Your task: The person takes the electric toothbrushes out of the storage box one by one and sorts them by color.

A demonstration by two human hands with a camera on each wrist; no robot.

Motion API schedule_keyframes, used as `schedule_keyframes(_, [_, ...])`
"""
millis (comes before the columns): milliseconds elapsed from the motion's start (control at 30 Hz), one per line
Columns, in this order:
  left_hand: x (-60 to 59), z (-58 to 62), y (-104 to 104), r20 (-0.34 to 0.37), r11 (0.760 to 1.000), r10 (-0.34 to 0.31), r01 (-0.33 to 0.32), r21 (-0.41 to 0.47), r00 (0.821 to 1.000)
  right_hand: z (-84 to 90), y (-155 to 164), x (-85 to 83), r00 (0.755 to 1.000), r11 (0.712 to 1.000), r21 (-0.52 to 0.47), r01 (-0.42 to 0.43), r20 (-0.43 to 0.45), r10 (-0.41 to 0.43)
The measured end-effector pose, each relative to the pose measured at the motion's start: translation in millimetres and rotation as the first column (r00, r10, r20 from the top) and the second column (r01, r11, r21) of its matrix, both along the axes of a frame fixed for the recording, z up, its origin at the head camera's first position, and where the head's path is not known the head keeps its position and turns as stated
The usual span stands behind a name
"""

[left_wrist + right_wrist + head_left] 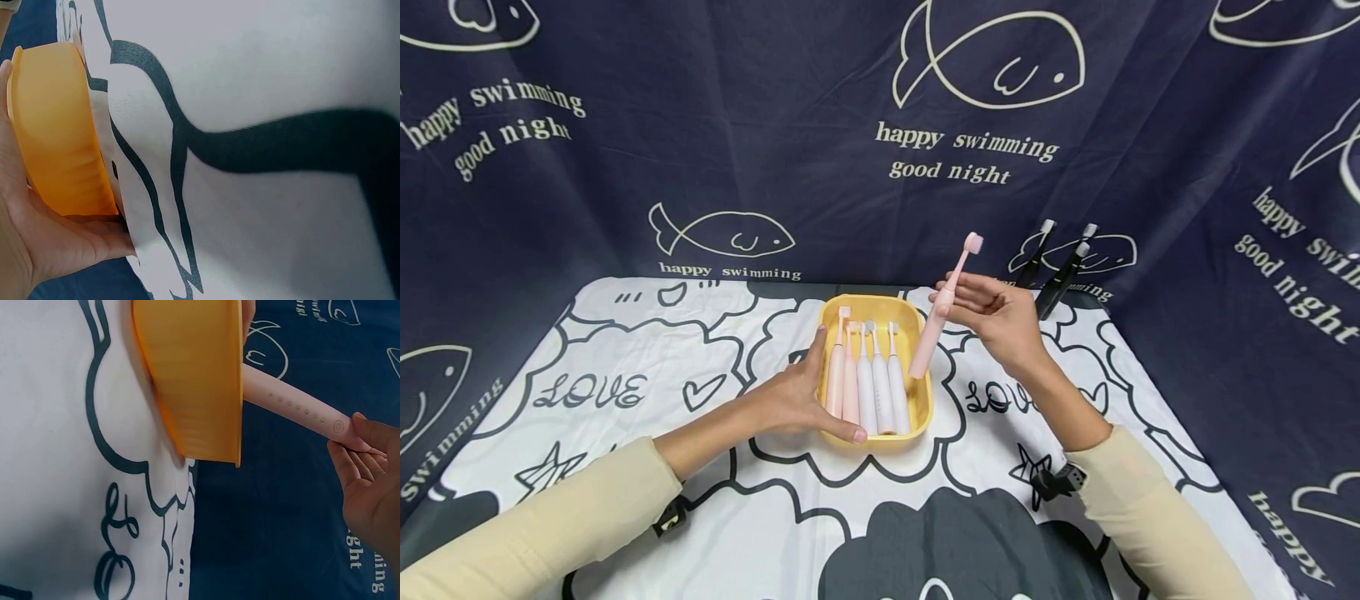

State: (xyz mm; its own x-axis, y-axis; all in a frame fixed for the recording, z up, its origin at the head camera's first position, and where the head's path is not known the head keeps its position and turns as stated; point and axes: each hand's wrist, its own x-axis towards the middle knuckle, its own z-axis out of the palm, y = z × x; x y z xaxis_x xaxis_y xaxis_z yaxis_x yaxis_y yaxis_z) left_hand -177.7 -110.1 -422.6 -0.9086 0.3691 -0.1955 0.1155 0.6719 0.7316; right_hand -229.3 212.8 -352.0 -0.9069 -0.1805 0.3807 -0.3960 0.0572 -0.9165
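Toothbrush [934, 329], pink and electric, was pinched by the right hand [1003, 317], base slanting down leftward to the yellow tray [917, 398], touched by the spread left hand [797, 400].

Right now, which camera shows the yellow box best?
The head view: it looks into the yellow box and shows five toothbrushes inside. Both wrist views show only its outside; the right one cuts it off at the top.

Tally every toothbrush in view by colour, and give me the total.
Pink toothbrushes: 3 (two in the yellow tray, one in the right hand)
White toothbrushes: 3
Black toothbrushes: 3
Total: 9
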Motion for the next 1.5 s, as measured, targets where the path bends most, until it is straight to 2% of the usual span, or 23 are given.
schedule_keyframes(267, [-0.1, -0.2, -0.2, -0.013, 1.000, -0.006, 0.006, 0.028, 1.000, 10.0, 9.6, 0.0, 0.999, 0.997, -0.078, -0.011, -0.043, 0.007])
schedule_keyframes(733, [0.2, 1.1, -0.9, -0.008, 1.000, -0.003, 0.004, 0.017, 1.000, 20.2, 35.0, -0.6, 0.997, 0.991, -0.136, 0.018, -0.067, -0.028])
schedule_keyframes(900, [-0.1, 0.4, -1.1, -0.013, 1.000, -0.002, 0.002, 0.017, 1.000, 19.8, 49.3, -0.9, 0.995, 0.991, -0.129, 0.042, -0.081, -0.053])
schedule_keyframes(1100, [-0.2, -1.0, -1.4, -0.004, 1.000, -0.003, 0.003, 0.016, 1.000, 16.3, 68.6, -2.6, 0.993, 0.983, -0.173, 0.056, -0.091, -0.072])
schedule_keyframes(1500, [0.2, 0.6, -0.9, -0.005, 1.000, -0.009, 0.009, 0.016, 1.000, 6.6, 109.3, -5.9, 0.983, 0.964, -0.219, 0.151, -0.073, -0.170])
